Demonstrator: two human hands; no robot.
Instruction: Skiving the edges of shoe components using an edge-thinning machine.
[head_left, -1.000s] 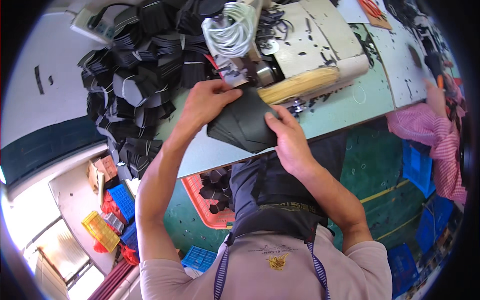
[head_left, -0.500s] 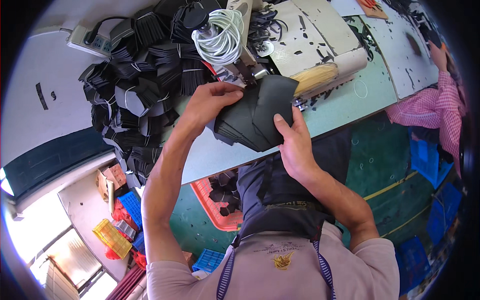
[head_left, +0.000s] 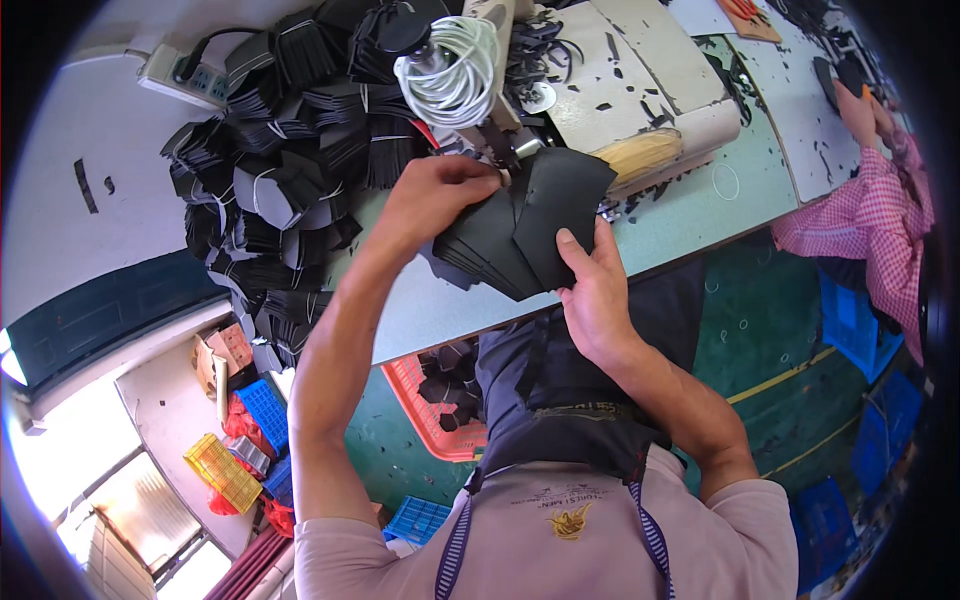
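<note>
A fanned stack of flat black cut pieces (head_left: 487, 236) lies between my two hands, in front of the machine head. My left hand (head_left: 450, 195) is at its upper left edge, thumb and finger closed on the pieces near the machine's metal parts. One black piece (head_left: 562, 200) lies on the right, angled away from the others. My right hand (head_left: 595, 290) grips that side, thumb on top and fingers underneath. The machine (head_left: 640, 75) has a cream body and a coil of pale cable (head_left: 450, 75) at its left end.
Bundles of black pieces (head_left: 275, 190) are piled on the left of the green table (head_left: 440, 320). Black scraps litter the machine top. Below the table edge stands an orange basket (head_left: 425, 430) holding black pieces. At the right, another person's checked sleeve (head_left: 850, 210) reaches over the table.
The right-hand black piece has swung further right, widening the split from the rest of the stack. My left fingers have curled more. The other person's hands have moved further into view.
</note>
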